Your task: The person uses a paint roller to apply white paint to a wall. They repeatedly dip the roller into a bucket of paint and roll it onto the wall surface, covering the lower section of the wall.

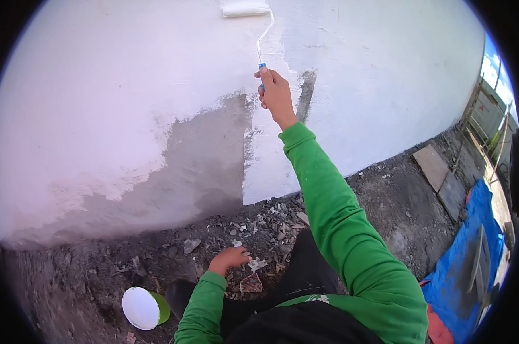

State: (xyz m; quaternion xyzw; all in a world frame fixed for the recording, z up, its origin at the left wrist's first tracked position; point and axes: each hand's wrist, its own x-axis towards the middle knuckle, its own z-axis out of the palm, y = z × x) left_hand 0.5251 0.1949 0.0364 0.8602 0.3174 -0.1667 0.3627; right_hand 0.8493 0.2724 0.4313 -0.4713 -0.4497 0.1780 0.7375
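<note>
My right hand [277, 94] grips the blue handle [263, 69] of a paint roller, arm stretched up towards the wall. The white roller sleeve [245, 8] lies against the wall [113, 107] at the top of the view, its wire frame coated in white. White paint covers much of the wall, while a bare grey cement patch [205, 150] shows low down and a narrow grey strip [306, 94] stands beside my wrist. My left hand [230, 260] hangs over the rubble near my knee, and I see nothing clearly held in it.
A green bucket [162, 307] with white paint in it stands on the dirt at lower left. Broken plaster and stones [268, 223] line the wall's foot. To the right lie flat boards [431, 167] and a blue tarp [453, 266] with wood on it.
</note>
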